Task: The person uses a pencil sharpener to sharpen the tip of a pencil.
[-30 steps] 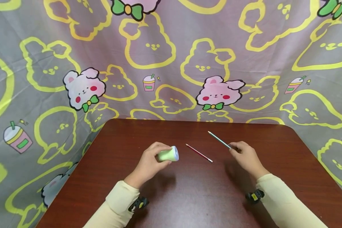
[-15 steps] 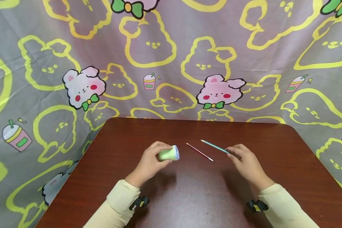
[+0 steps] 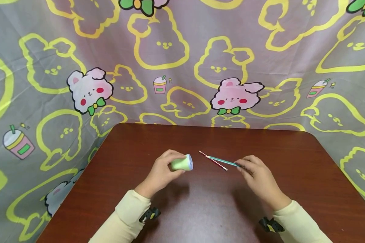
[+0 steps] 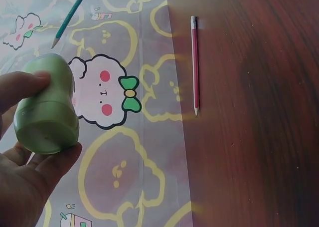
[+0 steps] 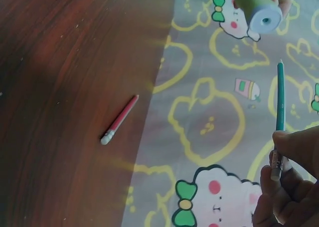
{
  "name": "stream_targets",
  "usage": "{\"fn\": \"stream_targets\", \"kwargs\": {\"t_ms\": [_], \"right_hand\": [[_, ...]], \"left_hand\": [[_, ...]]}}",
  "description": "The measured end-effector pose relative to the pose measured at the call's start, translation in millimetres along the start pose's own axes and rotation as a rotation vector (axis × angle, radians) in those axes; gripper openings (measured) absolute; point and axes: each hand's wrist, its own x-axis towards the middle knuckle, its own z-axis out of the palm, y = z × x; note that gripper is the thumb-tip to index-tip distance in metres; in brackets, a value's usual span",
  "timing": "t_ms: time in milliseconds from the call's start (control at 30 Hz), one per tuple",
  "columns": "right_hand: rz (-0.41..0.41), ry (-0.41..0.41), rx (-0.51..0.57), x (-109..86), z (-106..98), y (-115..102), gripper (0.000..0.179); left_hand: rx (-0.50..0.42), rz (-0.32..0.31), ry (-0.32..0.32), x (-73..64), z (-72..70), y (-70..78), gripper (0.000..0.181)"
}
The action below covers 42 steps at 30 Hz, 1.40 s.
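My left hand (image 3: 159,172) grips a light green, waisted pencil sharpener (image 3: 180,164), thumb on one side and fingers on the other. Its pale lavender end, with a small round hole (image 5: 266,20), faces right toward my other hand. My right hand (image 3: 260,180) pinches a teal pencil (image 5: 280,97) near its eraser end. The pencil's sharpened tip points left at the sharpener, with a gap between them. A red pencil (image 4: 195,62) with a white eraser lies on the table; in the head view the teal pencil crosses over it.
The dark brown wooden table (image 3: 134,141) has rounded far corners. A grey curtain (image 3: 182,77) with yellow outlines and cartoon bunnies hangs behind and at both sides. Each wrist wears a black strap device (image 3: 270,225).
My right hand has brought the teal pencil left and nearer me, so its tip has swung down toward the sharpener. My left hand has stayed almost in place.
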Motion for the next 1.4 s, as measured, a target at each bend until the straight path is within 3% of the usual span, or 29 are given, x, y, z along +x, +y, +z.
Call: {"fn": "stream_targets", "kwargs": {"t_ms": [233, 700, 767, 833, 867, 1000, 1033, 1200, 1400], "right_hand": [[-0.105, 0.06, -0.028, 1.5, 1, -7, 0.025], [-0.208, 0.095, -0.06, 2.4, 8, -17, 0.027], [-0.228, 0.093, -0.06, 2.5, 9, -17, 0.026], [-0.25, 0.086, -0.063, 2.5, 9, -17, 0.008], [-0.261, 0.083, -0.063, 2.5, 10, -17, 0.011], [-0.3, 0.066, -0.075, 3.0, 11, -17, 0.053], [-0.312, 0.065, -0.081, 3.5, 11, -18, 0.054], [-0.378, 0.06, -0.099, 8.2, 11, -21, 0.011], [-0.43, 0.084, -0.125, 13.7, 11, -24, 0.019]], "left_hand": [[0.002, 0.017, -0.007, 0.4, 0.4, 1.1, 0.041], [0.025, 0.037, -0.034, 1.1, 0.6, 5.4, 0.041], [0.033, 0.035, -0.047, 1.3, 1.2, 6.0, 0.04], [0.042, 0.033, -0.061, 1.5, 1.8, 7.0, 0.04], [0.045, 0.032, -0.069, 1.6, 2.2, 7.4, 0.04], [0.057, 0.041, -0.095, 1.4, 3.8, 8.8, 0.039], [0.061, 0.043, -0.1, 1.2, 4.2, 8.9, 0.039], [0.072, 0.044, -0.122, 0.1, 5.6, 9.4, 0.038], [0.059, 0.047, -0.146, 0.8, 5.8, 11.6, 0.038]]}}
